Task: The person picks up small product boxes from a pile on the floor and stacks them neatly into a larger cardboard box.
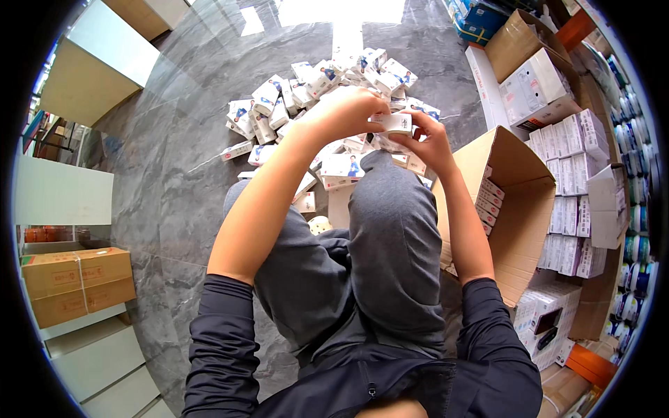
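Between my two hands is a small white carton (395, 123) bearing print, held above my right knee. My left hand (355, 107) grips its left end, with the fingers curled over the top. At its right end, the thumb and fingers of my right hand (429, 140) pinch the carton. Under and beyond the hands, a loose heap of similar white cartons (265, 99) with a blue-clad figure printed on them covers the floor. Part of the heap is hidden by my forearms and knees.
An open cardboard box (522, 209) stands by my right arm, with a stack of small cartons (488, 201) inside. Behind it are stacked white packs (567, 177) and shelving. A strapped brown carton (78, 285) and white cabinets (62, 190) line the left side.
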The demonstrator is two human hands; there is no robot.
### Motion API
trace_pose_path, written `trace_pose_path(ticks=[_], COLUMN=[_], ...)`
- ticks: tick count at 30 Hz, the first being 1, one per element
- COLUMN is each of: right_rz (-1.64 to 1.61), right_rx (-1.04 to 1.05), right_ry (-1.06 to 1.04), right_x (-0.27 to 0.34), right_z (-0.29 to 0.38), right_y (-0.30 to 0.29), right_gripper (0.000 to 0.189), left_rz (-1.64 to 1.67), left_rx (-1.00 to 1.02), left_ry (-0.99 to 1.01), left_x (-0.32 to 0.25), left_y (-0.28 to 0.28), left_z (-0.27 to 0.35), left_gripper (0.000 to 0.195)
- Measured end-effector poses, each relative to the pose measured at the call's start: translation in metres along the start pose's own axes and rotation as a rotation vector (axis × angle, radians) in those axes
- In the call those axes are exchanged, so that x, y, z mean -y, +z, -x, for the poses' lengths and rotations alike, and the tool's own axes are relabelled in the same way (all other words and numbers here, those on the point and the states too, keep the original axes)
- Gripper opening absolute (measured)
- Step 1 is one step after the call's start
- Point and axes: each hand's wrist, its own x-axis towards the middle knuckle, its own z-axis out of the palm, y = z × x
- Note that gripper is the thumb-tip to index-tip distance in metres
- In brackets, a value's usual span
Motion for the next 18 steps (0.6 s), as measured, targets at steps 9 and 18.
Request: trace_pose_path(ticks=[9,18], right_rz=[-0.202,-0.240], right_rx=[-0.007,-0.128], right_ry=[0.061,-0.038], right_x=[0.001,0.002], right_z=[0.000,-0.002], right_y=[-0.004,-0.001], right_gripper=[0.039,0.044], left_rz=[-0.139,0.494], left_rx=[0.023,-0.170], left_ry=[0.020,-0.089], left_x=[-0.009,0.004], left_y=[0.010,0.006], left_z=[-0.004,-0.003], left_gripper=[0.026,0.025])
